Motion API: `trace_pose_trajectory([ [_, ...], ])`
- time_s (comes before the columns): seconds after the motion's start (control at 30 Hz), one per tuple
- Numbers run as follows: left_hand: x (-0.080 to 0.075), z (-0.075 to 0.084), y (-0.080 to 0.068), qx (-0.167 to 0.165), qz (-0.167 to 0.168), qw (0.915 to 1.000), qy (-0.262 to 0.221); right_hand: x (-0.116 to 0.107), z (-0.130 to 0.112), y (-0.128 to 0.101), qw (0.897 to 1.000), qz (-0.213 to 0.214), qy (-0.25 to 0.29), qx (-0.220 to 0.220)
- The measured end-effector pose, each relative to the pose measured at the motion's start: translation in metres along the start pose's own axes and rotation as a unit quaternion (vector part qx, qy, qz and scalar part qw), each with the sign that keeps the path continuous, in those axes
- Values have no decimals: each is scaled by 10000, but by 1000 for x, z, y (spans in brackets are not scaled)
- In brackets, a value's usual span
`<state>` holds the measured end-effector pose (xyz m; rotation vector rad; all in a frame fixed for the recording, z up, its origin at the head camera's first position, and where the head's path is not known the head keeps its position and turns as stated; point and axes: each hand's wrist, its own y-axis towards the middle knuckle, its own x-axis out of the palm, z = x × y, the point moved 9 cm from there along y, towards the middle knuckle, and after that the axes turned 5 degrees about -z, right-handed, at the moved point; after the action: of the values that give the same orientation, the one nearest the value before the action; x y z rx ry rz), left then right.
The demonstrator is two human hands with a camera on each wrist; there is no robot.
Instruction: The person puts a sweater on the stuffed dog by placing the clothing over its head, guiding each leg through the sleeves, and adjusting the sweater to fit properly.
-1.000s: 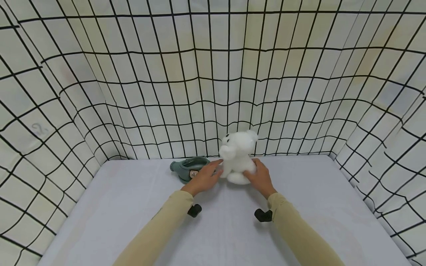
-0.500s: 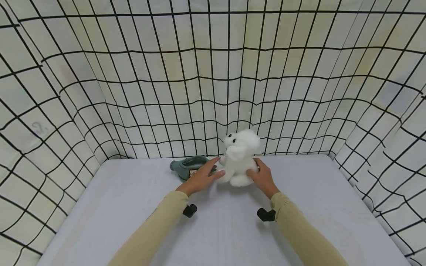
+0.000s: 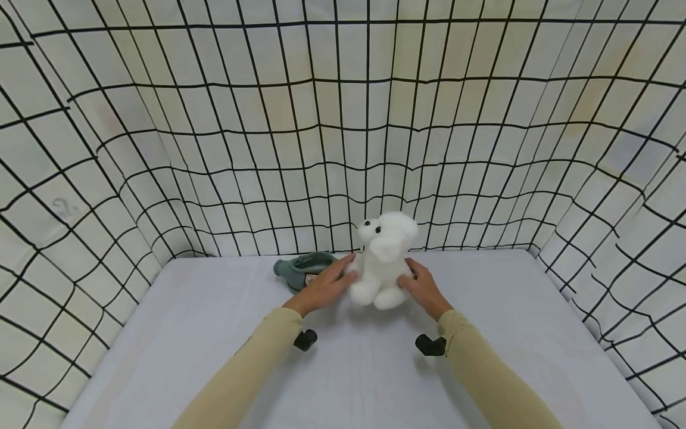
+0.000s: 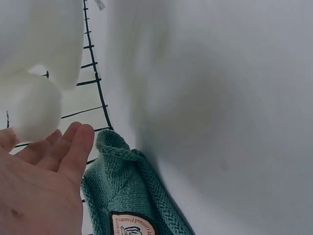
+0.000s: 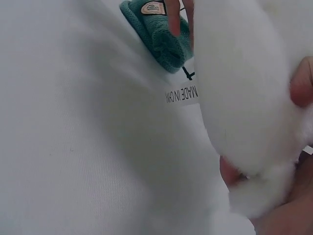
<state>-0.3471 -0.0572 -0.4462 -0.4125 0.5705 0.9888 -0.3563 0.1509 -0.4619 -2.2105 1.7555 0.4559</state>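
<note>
A white plush toy animal [image 3: 390, 253] with dark eyes sits between my two hands, its head tipped toward the back left. My right hand [image 3: 425, 291] grips its side low down; the right wrist view has the thumb and fingers around the white fur [image 5: 244, 93]. On the other side, my left hand [image 3: 326, 286] takes the toy's rounded paw [image 4: 36, 105] between thumb and fingers. A teal knitted garment [image 3: 300, 271] with a patch lies just behind and left of that hand. From the toy's underside, a white label [image 5: 182, 94] sticks out.
The white tabletop [image 3: 354, 375] spreads in front of the toy. Black netting over white sheets [image 3: 348, 149] closes off the back and both sides. Black wrist-worn devices [image 3: 306, 339] stick out under both forearms.
The toy has turned more toward the front and come slightly nearer, its legs lower in view. My left hand has closed in on its paw. The teal garment has stayed put.
</note>
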Motion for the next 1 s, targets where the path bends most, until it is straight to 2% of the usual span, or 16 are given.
trace_pose_trajectory([
  [0.2, 2, -3, 2, -24, -45, 9996, -292, 5, 2, 0, 9984, -349, 437, 33],
  [0.33, 3, 0, 6, 153, -193, 9949, -974, 7, 1, 1, 9972, -492, 568, 13],
  [0.47, 2, 3, 9, 330, -347, 9850, -1659, 10, 0, 1, 9954, -647, 707, 0],
  [0.7, 3, -8, 4, 60, -413, 9781, -2039, 19, 0, -2, 9896, -911, 1111, 13],
  [0.83, 4, -7, 3, 94, -540, 9676, -2466, 21, -3, -2, 9884, -959, 1177, -73],
  [1.0, 10, -6, 4, 161, -771, 9491, -3049, 24, -4, -2, 9855, -1036, 1343, -46],
])
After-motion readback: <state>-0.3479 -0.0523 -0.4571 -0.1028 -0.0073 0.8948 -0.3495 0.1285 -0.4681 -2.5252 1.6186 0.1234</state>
